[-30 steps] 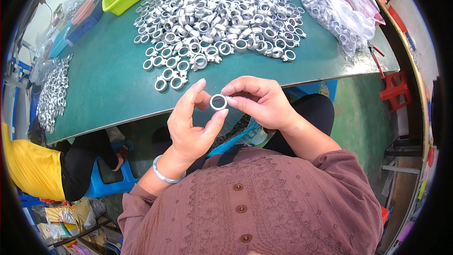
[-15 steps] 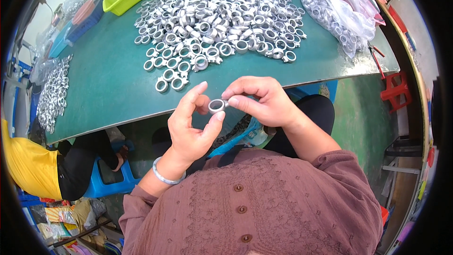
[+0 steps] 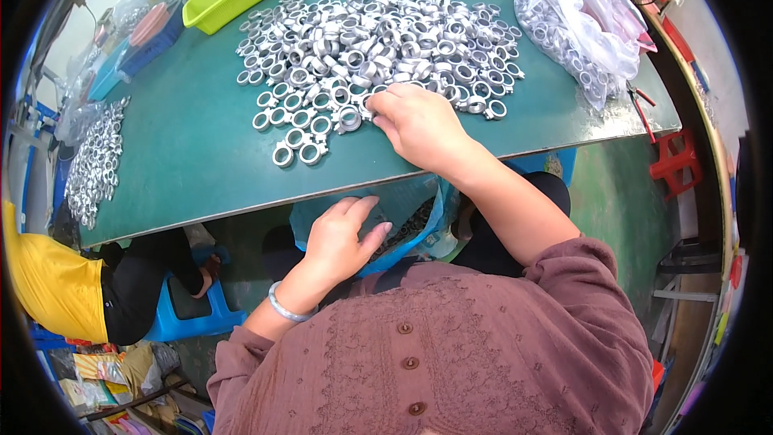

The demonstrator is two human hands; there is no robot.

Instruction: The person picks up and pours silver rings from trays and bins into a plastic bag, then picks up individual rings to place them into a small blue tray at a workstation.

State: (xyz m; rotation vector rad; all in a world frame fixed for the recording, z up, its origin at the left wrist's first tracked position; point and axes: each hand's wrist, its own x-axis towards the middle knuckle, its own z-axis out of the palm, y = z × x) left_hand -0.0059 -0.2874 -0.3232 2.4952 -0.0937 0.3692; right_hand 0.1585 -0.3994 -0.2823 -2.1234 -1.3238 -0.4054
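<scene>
Small silver metal rings (image 3: 354,56) are heaped mid-way on the green table (image 3: 185,153), judged light, rigid and smooth, best pinched across the rim one at a time since they would slide and roll easily. The right hand (image 3: 415,125) is laid on the near edge of the heap, fingers curled down; whether a ring is pinched cannot be told. The left hand (image 3: 342,238) is rested loosely open, empty, at the blue bag (image 3: 419,209) below the table edge; a clear bag of rings (image 3: 580,24) lies far right.
</scene>
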